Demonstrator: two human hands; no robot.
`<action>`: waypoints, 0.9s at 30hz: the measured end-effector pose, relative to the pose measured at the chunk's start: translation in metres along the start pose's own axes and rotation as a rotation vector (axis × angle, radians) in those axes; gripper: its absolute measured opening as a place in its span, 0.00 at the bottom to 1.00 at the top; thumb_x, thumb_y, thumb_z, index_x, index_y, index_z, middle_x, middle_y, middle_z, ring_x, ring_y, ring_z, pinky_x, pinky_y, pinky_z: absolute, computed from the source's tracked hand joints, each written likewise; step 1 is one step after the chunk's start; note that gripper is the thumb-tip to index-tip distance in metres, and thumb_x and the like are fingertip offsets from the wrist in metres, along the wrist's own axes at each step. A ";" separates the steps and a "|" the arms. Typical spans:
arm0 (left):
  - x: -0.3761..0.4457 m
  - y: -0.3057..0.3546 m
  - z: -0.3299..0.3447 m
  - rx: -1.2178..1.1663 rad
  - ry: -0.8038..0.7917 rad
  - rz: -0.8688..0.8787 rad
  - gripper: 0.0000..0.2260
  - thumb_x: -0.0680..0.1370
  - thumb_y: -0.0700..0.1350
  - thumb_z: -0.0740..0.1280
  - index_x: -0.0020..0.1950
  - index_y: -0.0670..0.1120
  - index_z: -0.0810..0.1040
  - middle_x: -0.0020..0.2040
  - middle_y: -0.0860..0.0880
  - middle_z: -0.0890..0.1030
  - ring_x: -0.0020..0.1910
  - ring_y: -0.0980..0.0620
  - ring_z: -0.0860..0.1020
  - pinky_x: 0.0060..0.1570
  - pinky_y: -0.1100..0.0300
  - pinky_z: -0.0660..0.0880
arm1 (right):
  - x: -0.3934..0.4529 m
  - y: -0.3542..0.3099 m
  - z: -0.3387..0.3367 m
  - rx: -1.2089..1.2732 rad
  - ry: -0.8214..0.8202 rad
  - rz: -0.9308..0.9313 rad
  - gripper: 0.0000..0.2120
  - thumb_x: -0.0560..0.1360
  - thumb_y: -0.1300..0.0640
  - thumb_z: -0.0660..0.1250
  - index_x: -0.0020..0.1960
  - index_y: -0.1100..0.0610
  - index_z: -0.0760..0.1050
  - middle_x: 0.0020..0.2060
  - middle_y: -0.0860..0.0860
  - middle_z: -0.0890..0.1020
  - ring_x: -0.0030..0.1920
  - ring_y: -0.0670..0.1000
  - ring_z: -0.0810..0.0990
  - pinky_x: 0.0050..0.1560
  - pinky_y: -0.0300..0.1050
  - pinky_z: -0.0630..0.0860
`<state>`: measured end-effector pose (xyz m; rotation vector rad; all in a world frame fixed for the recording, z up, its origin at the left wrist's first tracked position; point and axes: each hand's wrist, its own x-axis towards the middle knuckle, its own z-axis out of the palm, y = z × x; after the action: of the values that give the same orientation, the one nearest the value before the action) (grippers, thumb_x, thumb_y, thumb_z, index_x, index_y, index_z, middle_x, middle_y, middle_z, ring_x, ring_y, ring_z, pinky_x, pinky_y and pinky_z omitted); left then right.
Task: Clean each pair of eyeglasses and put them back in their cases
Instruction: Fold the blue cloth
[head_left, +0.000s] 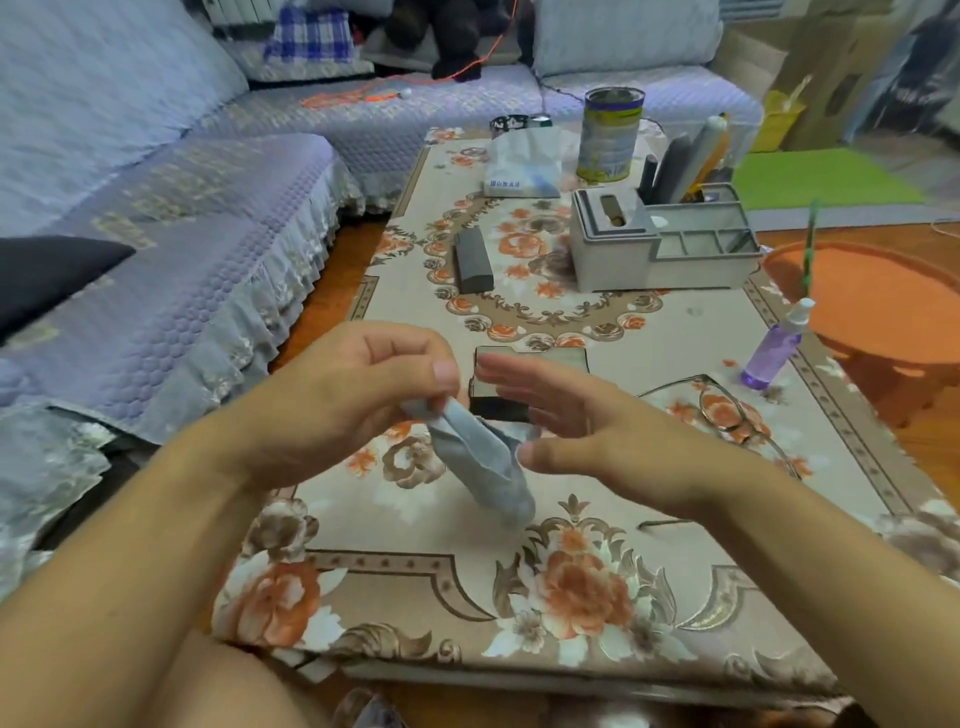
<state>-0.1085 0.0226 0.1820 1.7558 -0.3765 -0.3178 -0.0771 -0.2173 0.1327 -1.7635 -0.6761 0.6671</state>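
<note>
My left hand (363, 384) pinches the top of a grey-blue cleaning cloth (483, 467), which hangs down over the table. My right hand (587, 431) is beside the cloth with straight fingers spread and the thumb near the cloth's edge, holding nothing. A thin-framed pair of eyeglasses (722, 410) lies on the floral tablecloth (395, 577) to the right of my right hand. Behind my hands stands an open case (535, 358), partly hidden. A closed dark case (472, 260) lies further back.
A purple spray bottle (774, 348) stands at the right table edge. A grey desk organiser (660, 244) with pens, a tin can (610, 135) and a white packet (519, 166) sit at the back. A sofa (156, 234) runs along the left; an orange basin (878, 306) is at right.
</note>
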 end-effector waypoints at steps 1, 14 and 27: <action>0.000 0.000 0.001 -0.006 0.024 0.015 0.09 0.72 0.50 0.71 0.36 0.46 0.79 0.38 0.39 0.73 0.42 0.43 0.72 0.44 0.56 0.72 | 0.003 0.001 0.001 -0.054 -0.039 0.001 0.34 0.78 0.65 0.70 0.77 0.42 0.64 0.71 0.39 0.74 0.72 0.38 0.69 0.74 0.45 0.65; -0.009 -0.022 0.004 -0.153 0.256 -0.084 0.23 0.73 0.21 0.62 0.37 0.49 0.78 0.42 0.48 0.79 0.43 0.51 0.76 0.42 0.56 0.72 | -0.017 0.004 -0.010 -0.008 0.277 -0.015 0.08 0.81 0.61 0.66 0.48 0.56 0.84 0.42 0.54 0.86 0.43 0.49 0.82 0.50 0.52 0.78; -0.010 -0.025 0.010 -0.451 0.176 -0.174 0.24 0.70 0.33 0.73 0.65 0.47 0.81 0.56 0.42 0.85 0.52 0.43 0.83 0.45 0.53 0.83 | -0.036 -0.018 -0.041 -0.196 0.305 0.013 0.06 0.80 0.53 0.69 0.44 0.49 0.83 0.38 0.50 0.84 0.40 0.50 0.81 0.46 0.50 0.74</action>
<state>-0.1199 0.0232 0.1555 1.3601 -0.0184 -0.3388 -0.0744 -0.2645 0.1648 -1.9988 -0.5332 0.3375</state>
